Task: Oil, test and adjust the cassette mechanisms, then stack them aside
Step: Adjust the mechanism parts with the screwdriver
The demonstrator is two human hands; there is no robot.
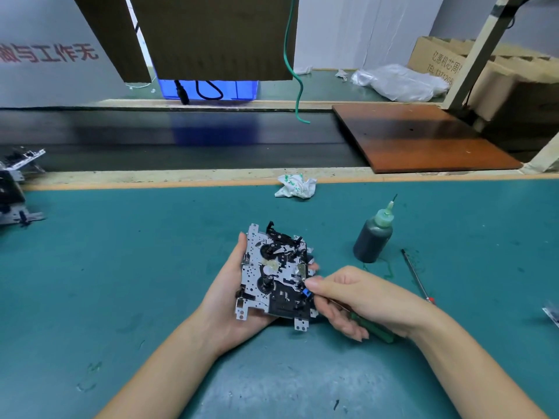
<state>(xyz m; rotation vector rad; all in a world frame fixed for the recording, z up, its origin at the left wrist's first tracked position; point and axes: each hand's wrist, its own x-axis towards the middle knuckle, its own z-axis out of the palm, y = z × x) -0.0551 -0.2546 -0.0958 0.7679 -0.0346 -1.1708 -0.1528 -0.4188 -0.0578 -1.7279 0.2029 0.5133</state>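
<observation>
Clearly the adjusting step is in hand. Over the near middle of the green mat [151, 267], the left hand [230, 303] cradles one cassette mechanism [275, 273] from beneath, fingers curled round its edges. The right hand [360, 300] grips a green-handled screwdriver [375, 329], its tip at the mechanism's right edge. Just right, the oil bottle [373, 237] stands untouched. Next probably comes a small, steady turn, then stacking with the mechanisms at far left [15, 189].

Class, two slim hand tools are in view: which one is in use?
The green-handled tool, gripped by the right hand at the cassette mechanism; the red-tipped tool lies untouched beside the oil bottle.
</observation>
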